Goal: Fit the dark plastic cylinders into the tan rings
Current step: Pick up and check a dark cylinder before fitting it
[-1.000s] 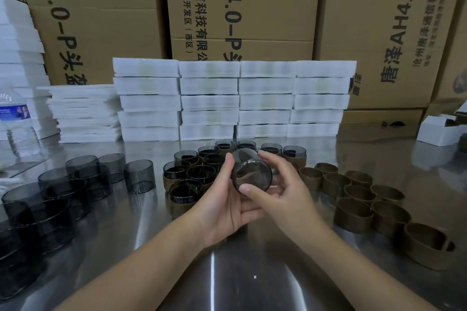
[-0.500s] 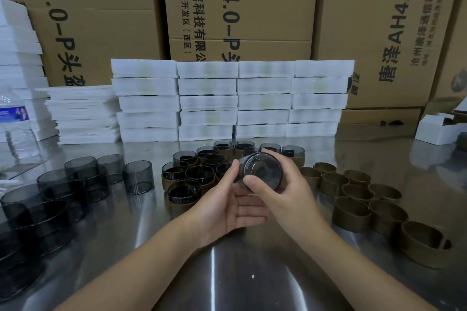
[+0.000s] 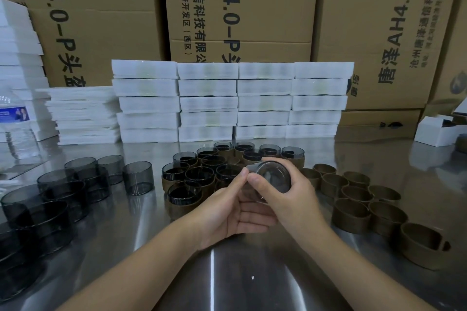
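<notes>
At the far left a water bottle (image 3: 15, 129) stands on the steel worktop (image 3: 227, 272). Beside it is the supply of loose dark cylinders (image 3: 137, 178), upright and not yet ringed. None of these looks different from a second ago.

In the middle sits the cluster of finished pieces (image 3: 199, 177), each a dark cylinder seated in a tan ring; the count looks the same as before.

Just right of that cluster, the change is in the hands. The left hand (image 3: 227, 214) lies palm up under the work, its thumb now pressed on the near rim of the held dark cylinder (image 3: 274, 178) and its fingers supporting from below. The right hand (image 3: 295, 197) has wrapped further round the cylinder's far side and grips it. Over the last second the cylinder has drifted a little to the right and turned, so its round end now faces the camera more squarely. It is held above the worktop, close to the back row of finished pieces. Whether a tan ring is already round it I cannot tell; the fingers hide its wall.

Further right, the empty tan rings (image 3: 351, 212) lie as they did. I judge the piece is being turned or seated in hand, and it has not yet joined the finished group.
</notes>
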Tool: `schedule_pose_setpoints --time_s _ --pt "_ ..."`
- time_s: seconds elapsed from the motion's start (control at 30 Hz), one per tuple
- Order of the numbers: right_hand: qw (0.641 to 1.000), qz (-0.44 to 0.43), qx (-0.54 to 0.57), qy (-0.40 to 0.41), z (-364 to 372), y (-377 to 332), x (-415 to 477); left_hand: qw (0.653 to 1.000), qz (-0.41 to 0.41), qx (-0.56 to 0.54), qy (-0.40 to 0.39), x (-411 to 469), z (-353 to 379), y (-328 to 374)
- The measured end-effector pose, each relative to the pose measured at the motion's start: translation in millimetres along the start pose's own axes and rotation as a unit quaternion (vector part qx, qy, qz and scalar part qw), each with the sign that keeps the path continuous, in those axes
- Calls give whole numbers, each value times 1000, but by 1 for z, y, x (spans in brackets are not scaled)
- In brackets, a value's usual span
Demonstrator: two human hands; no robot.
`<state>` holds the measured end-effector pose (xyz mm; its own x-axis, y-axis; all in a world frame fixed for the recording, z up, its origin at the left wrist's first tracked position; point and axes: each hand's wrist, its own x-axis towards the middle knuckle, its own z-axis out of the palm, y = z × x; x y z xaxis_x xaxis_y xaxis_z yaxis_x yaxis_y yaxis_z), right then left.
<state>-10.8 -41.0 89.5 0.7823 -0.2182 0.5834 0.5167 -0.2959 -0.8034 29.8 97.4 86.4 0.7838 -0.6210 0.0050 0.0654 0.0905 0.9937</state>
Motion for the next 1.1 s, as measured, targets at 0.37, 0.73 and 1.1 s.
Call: schedule_pose_setpoints --time_s 0.37,0.73,1.1 --pt "999 36 12 36 -3 -2 3 999 20 18 24 -2 3 1" --pt "998 57 15 26 -2 -6 1 993 107 -10 49 -1 10 3" --pt "998 56 0 -23 -1 -10 -4 991 112 51 54 -7 11 -1"
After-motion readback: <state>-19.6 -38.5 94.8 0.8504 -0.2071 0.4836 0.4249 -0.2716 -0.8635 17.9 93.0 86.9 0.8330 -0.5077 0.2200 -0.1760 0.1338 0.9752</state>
